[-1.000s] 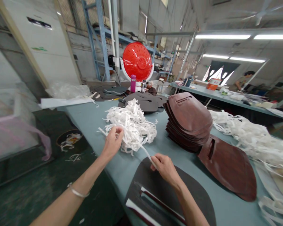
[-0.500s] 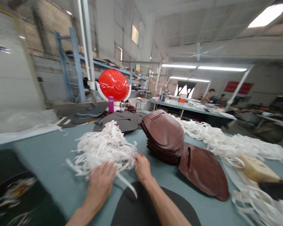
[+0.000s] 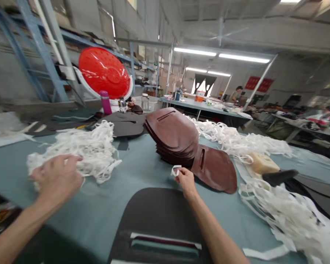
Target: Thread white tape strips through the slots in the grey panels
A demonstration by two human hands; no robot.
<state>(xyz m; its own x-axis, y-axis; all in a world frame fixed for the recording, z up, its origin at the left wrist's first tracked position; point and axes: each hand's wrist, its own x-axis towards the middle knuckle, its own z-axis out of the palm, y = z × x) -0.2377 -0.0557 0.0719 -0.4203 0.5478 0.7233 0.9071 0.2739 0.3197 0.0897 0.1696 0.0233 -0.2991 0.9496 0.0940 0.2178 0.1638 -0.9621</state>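
Fingers of the right hand (image 3: 185, 182) are pinched closed on a short white strip (image 3: 176, 169), which curls into a small loop just above the fingertips. Left hand (image 3: 57, 179) lies over the near edge of a white strip pile (image 3: 82, 154), fingers spread and slightly curved; no clear grip on any one strip, cannot tell more. Both hands are over a blue-grey table (image 3: 137, 179). Nearest is a dark panel (image 3: 156, 209) with a white-edged slot (image 3: 165, 244), right below the right hand. Strip pile is loose and tangled, strips flat and ribbon-like. Just past the right hand, brown shaped pieces sit in a neat stack (image 3: 170, 134), each with a slot. One brown piece (image 3: 216, 168) lies on its own, its edge tucked against the stack. As far as can be judged, many pieces are stacked, and plenty of strip remains unused. More strip sits in a heap at right (image 3: 288, 216) and another farther back (image 3: 231, 139), with a beige piece (image 3: 261, 163) between them. Behind the pile are flat dark pieces (image 3: 123, 123), a purple bottle (image 3: 106, 102) and a big red round lid (image 3: 103, 73). Far off, a co-worker (image 3: 238, 94) stands at another table (image 3: 203, 107).
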